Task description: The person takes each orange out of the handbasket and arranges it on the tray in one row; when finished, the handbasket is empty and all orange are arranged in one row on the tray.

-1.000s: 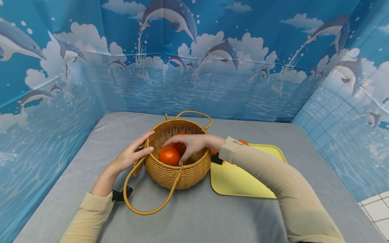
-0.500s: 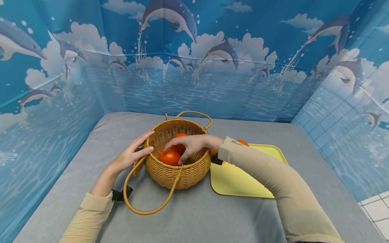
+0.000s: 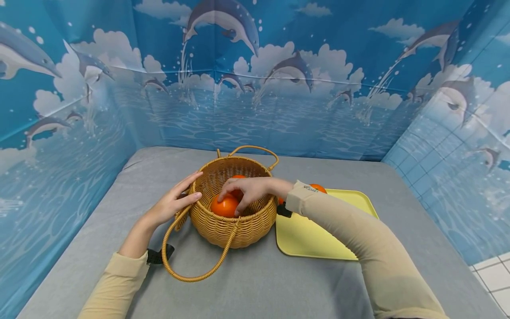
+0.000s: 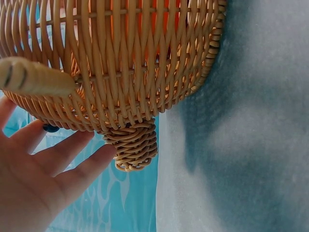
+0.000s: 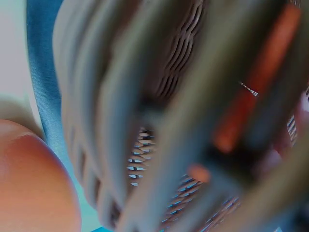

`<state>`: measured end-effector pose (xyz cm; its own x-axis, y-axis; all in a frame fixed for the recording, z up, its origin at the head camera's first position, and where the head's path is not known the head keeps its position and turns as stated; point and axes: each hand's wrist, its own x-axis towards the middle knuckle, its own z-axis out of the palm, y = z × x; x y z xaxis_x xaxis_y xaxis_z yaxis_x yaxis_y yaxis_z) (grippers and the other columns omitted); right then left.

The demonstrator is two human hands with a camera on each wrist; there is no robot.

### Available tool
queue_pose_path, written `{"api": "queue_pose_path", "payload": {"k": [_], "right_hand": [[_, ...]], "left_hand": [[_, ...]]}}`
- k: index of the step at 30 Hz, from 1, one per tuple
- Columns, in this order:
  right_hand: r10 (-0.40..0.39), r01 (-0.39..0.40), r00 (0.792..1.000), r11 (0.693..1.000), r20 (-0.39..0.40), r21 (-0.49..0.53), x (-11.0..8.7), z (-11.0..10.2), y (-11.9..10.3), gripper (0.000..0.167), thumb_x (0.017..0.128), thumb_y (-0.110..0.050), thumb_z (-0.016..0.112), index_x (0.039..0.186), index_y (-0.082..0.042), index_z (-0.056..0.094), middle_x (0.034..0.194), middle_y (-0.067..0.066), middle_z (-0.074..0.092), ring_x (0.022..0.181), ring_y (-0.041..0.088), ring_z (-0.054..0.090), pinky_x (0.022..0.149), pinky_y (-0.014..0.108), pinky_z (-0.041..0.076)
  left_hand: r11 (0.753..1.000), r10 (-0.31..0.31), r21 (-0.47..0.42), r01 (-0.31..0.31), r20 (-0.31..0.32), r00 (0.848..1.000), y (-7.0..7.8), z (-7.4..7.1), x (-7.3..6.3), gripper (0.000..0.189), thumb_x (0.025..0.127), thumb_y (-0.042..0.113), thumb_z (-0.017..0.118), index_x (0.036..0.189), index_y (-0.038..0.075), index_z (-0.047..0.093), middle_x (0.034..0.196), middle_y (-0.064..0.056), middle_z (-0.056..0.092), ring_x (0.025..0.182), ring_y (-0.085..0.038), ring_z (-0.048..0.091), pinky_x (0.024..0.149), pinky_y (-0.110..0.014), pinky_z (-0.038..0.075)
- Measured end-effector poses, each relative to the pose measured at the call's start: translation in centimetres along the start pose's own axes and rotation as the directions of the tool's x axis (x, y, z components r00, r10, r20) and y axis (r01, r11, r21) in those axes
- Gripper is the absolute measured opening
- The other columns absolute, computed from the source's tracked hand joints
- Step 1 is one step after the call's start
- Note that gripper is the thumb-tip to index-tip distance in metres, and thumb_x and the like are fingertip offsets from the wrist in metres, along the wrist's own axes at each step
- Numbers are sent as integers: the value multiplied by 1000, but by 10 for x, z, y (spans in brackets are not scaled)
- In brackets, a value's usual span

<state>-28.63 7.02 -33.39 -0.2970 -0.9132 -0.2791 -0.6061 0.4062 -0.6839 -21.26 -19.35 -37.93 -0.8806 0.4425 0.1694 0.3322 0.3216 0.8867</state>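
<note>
In the head view a round wicker basket (image 3: 223, 232) stands on the grey cloth, its front handle folded down. My right hand (image 3: 251, 189) reaches over its right rim, with thumb and fingers bent round a glossy orange-red tomato (image 3: 225, 205) inside. Another tomato (image 3: 238, 176) lies behind it, partly covered by that hand. My left hand (image 3: 173, 204) rests against the basket's left rim with fingers extended. The left wrist view shows those straight fingers on the woven wall (image 4: 130, 58), near a small wicker stub (image 4: 136, 147).
A yellow tray (image 3: 314, 241) lies right of the basket, partly under the right forearm. Tomatoes show behind the sleeve, one at the tray's far edge (image 3: 318, 188); a large one (image 5: 36, 183) appears close in the right wrist view. A dolphin-print curtain (image 3: 255, 110) encloses the back and sides.
The right fingers have curled in onto the front tomato, which has shifted slightly right toward the thumb. The left hand and basket have stayed put.
</note>
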Motion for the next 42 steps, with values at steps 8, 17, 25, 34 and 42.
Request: {"api": "queue_pose_path", "payload": {"k": [8, 17, 25, 34, 42], "right_hand": [[26, -26, 999, 1000, -40, 1, 1, 3, 0, 44, 81, -4, 73, 122, -8, 56, 124, 2, 49, 111, 19, 46, 93, 34, 42], [71, -72, 997, 997, -25, -29, 1, 4, -1, 50, 81, -4, 72, 127, -10, 54, 127, 1, 49, 113, 17, 45, 95, 31, 40], [117, -115, 993, 992, 30, -51, 1, 5, 1, 63, 79, -5, 73, 136, -16, 49, 131, -2, 45, 113, 16, 43, 94, 32, 39], [132, -129, 990, 989, 54, -68, 4, 6, 2, 69, 77, -1, 75, 137, -16, 46, 133, -2, 44, 115, 15, 42, 94, 32, 38], [117, -112, 992, 986, 42, -122, 4, 7, 2, 66, 77, -3, 74, 136, -17, 47, 132, -2, 45, 115, 15, 43, 95, 31, 38]], "left_hand": [[1000, -8, -6, 8, -1, 1000, 0, 1, -1, 59, 97, 30, 52, 150, 26, 26, 156, -2, 9, 141, -27, 10, 106, -60, 18], [1000, -15, -14, 15, -6, 1000, 2, 3, -1, 58, 97, 31, 52, 149, 28, 27, 156, 0, 10, 141, -26, 11, 106, -58, 20], [1000, -19, -10, 19, -4, 1000, 2, 3, -2, 58, 97, 31, 51, 150, 27, 27, 156, 0, 10, 141, -26, 11, 106, -59, 19], [1000, -20, -8, 20, -7, 1000, 3, 3, -2, 58, 97, 31, 51, 150, 26, 27, 156, 0, 10, 141, -26, 10, 106, -59, 19], [1000, -18, -10, 18, -3, 1000, 2, 2, -1, 58, 97, 31, 51, 150, 27, 26, 156, 0, 9, 141, -27, 10, 105, -60, 19]]}}
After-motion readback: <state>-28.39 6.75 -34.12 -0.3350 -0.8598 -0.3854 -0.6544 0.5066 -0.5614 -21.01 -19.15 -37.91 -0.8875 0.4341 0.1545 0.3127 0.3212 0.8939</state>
